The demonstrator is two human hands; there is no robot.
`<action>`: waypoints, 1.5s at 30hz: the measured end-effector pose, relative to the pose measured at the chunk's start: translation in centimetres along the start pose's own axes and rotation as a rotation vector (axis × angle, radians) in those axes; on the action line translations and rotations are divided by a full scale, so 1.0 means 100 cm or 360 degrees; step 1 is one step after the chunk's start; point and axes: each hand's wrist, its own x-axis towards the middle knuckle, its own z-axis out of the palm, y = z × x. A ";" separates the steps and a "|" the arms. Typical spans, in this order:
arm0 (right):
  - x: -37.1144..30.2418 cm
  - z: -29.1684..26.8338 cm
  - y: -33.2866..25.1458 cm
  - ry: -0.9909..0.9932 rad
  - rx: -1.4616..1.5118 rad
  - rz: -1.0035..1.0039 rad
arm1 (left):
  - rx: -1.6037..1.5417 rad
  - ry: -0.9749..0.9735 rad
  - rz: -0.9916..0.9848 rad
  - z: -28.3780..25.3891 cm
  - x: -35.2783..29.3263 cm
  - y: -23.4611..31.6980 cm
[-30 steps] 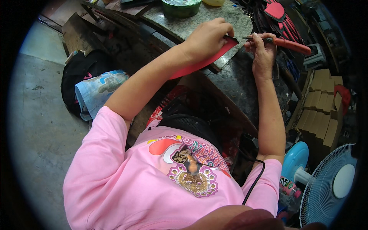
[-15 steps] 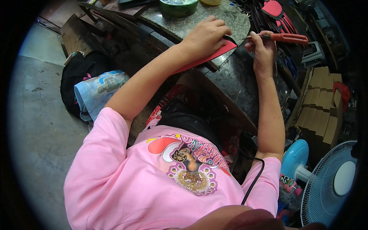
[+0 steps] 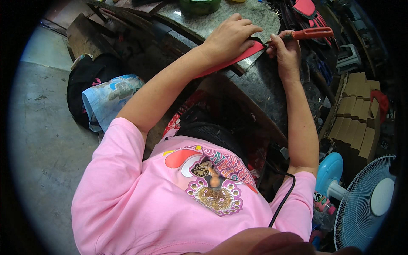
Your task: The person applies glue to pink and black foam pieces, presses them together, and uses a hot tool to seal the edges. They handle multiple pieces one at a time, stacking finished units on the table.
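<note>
My left hand point(image 3: 227, 39) grips a flat red piece with a dark edge point(image 3: 253, 50) over the corner of the worktable, thumb and fingers closed on it. My right hand point(image 3: 287, 55) pinches a pointed tool with a red handle point(image 3: 315, 33), its handle sticking out to the right past the knuckles. The tool's thin dark tip points left and meets the right end of the red piece; whether it goes into it I cannot tell.
The grey speckled tabletop point(image 3: 178, 18) bears a green basin point(image 3: 199, 6). Red and black pieces point(image 3: 307, 10) are heaped at far right. Stacked cardboard boxes point(image 3: 355, 106) and a fan point(image 3: 367, 197) stand on my right. A black bag point(image 3: 80, 91) lies on the floor at left.
My right hand has moved left with the tool, bringing its tip from a short distance away to the end of the red piece. My left hand keeps its hold.
</note>
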 end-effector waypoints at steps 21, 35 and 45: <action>0.005 0.001 0.012 -0.0134 -0.0318 -0.0264 | -0.0006 -0.0077 0.0001 -0.001 -0.002 0.001; 0.005 0.006 0.006 -0.0161 -0.0427 -0.0306 | 0.0044 -0.0103 -0.0053 -0.002 -0.001 0.001; 0.010 0.010 0.007 -0.0177 -0.0240 -0.0235 | 0.0224 -0.0010 -0.0112 -0.015 -0.011 0.006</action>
